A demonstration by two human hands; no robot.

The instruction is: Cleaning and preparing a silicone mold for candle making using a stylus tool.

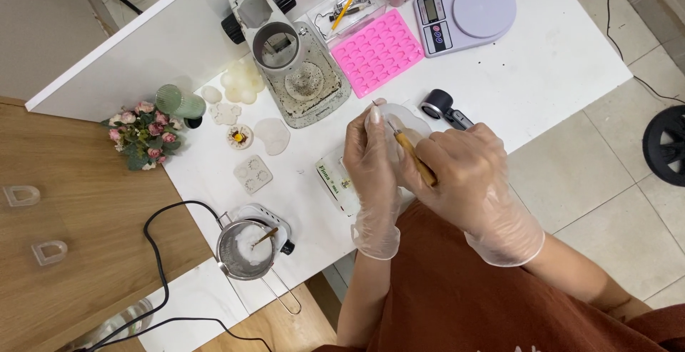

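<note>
Both my hands wear clear thin gloves and meet over the white table (542, 73). My left hand (374, 159) pinches a pale translucent mould piece (404, 118) and steadies it just above the tabletop. My right hand (464, 177) grips a wooden-handled tool (414, 158) whose thin metal tip points at that pale piece. A small printed box (332, 180) lies flat on the table under my left wrist.
A pink silicone mould (378, 51), a digital scale (467, 13) and a grey stereo-microscope base (296, 73) stand behind my hands. Left are pale resin shapes (242, 84), a flower bunch (143, 136), and a metal pot (246, 250) on a small corded heater. A black cylinder (444, 106) lies right.
</note>
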